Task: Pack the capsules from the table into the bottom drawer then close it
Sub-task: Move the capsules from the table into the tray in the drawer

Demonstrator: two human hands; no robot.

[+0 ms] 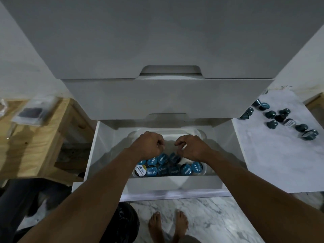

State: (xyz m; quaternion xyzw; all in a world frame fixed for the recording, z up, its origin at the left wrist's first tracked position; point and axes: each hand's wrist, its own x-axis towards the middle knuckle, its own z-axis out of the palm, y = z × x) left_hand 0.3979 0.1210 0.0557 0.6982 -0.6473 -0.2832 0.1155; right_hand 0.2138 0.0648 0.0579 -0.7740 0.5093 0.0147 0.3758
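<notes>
Reaching over the pulled-out white bottom drawer [94, 155], both hands hang side by side above a white plastic tray [175, 132] set inside it. The left hand [147, 146] is balled, knuckles up. The right hand [191, 148] has its fingers curled downward just above the lids. Whether either one holds a capsule I cannot tell. Ten round capsules [163, 170] show in the tray in two rows, lids up: nine with blue foil lids and one black-and-white-lidded capsule [140, 170] at the front left. About eleven dark teal capsules [270, 114] lie scattered on the white marbled table [271, 163] to the right. Two more white drawer fronts [166, 99] stand above.
</notes>
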